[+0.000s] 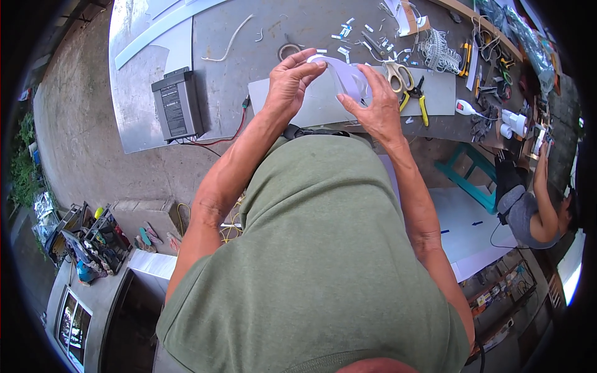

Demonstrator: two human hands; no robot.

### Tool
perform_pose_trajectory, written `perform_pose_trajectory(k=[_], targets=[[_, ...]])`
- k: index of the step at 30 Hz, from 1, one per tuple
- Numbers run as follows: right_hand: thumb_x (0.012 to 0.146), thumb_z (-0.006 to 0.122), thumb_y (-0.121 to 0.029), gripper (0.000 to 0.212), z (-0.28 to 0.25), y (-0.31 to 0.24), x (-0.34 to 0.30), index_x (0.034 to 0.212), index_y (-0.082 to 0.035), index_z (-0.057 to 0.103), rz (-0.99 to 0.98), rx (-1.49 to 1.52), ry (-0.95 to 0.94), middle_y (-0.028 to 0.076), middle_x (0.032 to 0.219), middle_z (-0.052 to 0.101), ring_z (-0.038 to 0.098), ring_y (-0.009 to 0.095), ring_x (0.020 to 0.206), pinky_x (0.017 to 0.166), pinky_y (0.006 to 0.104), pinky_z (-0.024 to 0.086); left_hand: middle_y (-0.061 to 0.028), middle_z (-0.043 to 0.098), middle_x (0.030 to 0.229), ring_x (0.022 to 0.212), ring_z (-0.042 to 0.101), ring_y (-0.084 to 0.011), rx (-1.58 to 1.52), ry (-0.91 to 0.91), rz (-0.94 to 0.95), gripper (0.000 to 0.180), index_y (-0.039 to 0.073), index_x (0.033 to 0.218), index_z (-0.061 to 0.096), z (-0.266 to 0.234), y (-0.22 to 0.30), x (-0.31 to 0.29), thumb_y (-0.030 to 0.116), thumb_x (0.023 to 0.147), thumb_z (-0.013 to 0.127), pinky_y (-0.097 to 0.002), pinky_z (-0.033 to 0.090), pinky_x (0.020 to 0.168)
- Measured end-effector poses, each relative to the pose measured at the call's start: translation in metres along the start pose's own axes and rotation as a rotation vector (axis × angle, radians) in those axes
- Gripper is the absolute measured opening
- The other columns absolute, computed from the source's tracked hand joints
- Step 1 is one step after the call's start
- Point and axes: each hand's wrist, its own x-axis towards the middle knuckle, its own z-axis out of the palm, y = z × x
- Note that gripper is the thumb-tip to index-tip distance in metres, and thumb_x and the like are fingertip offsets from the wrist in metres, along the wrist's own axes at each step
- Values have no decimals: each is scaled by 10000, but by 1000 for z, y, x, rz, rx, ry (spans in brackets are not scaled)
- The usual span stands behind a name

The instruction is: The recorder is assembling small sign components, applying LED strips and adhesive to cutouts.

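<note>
A bent white strip point(346, 79), thin and flexible like plastic sheet, curves between my two hands above the near edge of the table. My left hand point(291, 82) pinches its upper left end between thumb and fingers. On the other side, my right hand point(378, 110) is curled around the strip, its thumb low and its fingertips at the upper right. A grey flat sheet point(292, 112) lies on the table beneath. Just right of my right hand are beige-handled scissors point(399, 76) and yellow-handled pliers point(415, 99). A tape roll point(288, 51) sits beyond my left hand.
A black power supply box point(178, 105) with a red wire stands at the table's left. Small white pieces point(344, 31) are scattered at the far side, near a coiled white cord point(439, 51). A green stool point(467, 176) and another person point(528, 211) are at the right.
</note>
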Motion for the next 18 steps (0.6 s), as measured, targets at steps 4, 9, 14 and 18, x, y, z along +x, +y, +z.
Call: perform_pose_trajectory(k=[4,9,14,18], targets=[[773,787,-297,647,28,14,-8,1307,-20,547,40,-161,26,177,1250,610,618,357,1103,954,448,501,-159,660,1092,996,677,-232,22,74,-63,497,-93,1236,552,-6,-18,1,-80,782,753,-342,541,953],[757,767,-230,556,46,23,-11,1238,-29,576,31,-200,69,154,1186,627,629,337,1048,878,432,535,-164,654,1109,981,676,-234,23,112,-99,497,-95,1238,547,-19,-25,0,-80,787,755,-340,565,913],[755,759,-211,513,51,25,-11,1205,-30,591,0,-214,68,146,1163,630,632,324,1039,853,420,545,-114,702,1108,893,705,-204,729,52,-134,496,-16,1205,636,-24,-5,-3,203,801,824,-361,580,782],[763,767,-201,518,53,28,-14,1219,-31,589,-39,-187,49,136,1171,632,626,319,1060,879,416,537,-115,674,1172,1025,663,-212,1203,22,-116,510,73,1143,720,-21,5,-8,327,722,856,-378,547,777]])
